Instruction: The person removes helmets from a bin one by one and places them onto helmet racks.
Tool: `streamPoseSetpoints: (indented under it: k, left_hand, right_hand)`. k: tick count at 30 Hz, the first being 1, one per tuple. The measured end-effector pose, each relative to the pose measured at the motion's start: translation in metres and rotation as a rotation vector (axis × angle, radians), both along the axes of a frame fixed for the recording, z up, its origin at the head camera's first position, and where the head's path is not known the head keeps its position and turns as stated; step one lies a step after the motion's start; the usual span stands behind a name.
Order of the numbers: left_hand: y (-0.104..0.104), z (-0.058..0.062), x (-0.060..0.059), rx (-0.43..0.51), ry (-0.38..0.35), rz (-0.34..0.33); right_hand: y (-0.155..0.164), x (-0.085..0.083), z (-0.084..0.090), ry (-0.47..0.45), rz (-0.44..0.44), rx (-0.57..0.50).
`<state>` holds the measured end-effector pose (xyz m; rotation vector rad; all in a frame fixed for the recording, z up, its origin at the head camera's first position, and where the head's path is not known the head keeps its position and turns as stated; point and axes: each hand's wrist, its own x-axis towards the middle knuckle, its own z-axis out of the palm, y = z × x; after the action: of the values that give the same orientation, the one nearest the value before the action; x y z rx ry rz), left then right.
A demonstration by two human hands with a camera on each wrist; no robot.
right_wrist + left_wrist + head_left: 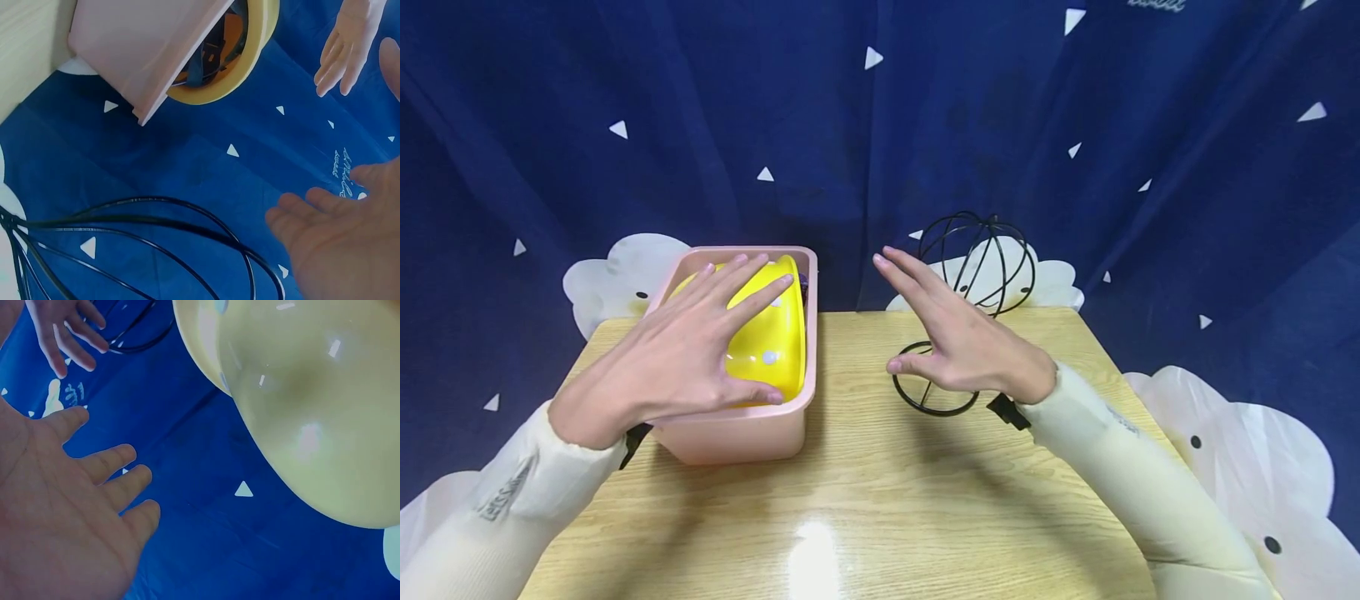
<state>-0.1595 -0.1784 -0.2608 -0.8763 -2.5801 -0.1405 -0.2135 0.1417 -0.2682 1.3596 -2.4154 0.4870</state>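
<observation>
Yellow helmet [778, 337] lies just beyond the spread fingers of your left hand [681, 354] (apparently untouched); your right hand [966, 342], also wide, is nearer the wire stand [150, 220].

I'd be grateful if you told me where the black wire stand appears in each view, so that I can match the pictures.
Head: right of centre, the black wire stand is partly hidden behind the right hand.
Left wrist: only part shows, near the top edge, left of centre.
Right wrist: its wires fan out from the lower left.
Shared landmark: the yellow helmet shows in all three.
</observation>
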Motion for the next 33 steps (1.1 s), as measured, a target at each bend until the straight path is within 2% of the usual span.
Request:
streamPoseSetpoints:
  k: [9, 19, 23, 29, 33]
  left_hand:
    - [-0.008, -0.002, 0.001, 0.052, -0.040, 0.040]
    - [-0.027, -0.010, 0.006, 0.110, -0.141, 0.122]
    - [-0.032, -0.013, 0.007, 0.129, -0.154, 0.152]
    - [-0.042, -0.019, 0.010, 0.167, -0.255, 0.249]
    - [-0.050, -0.024, 0.011, 0.208, -0.287, 0.265]
  right_hand:
    - [-0.010, -0.006, -0.007, -0.046, -0.031, -0.045]
    - [-0.029, -0.016, -0.014, -0.131, -0.043, -0.148]
    - [-0.034, -0.017, -0.017, -0.222, -0.028, -0.185]
    - [-0.040, -0.019, -0.023, -0.363, -0.029, -0.242]
    - [-0.046, -0.022, -0.026, -0.501, 0.000, -0.320]
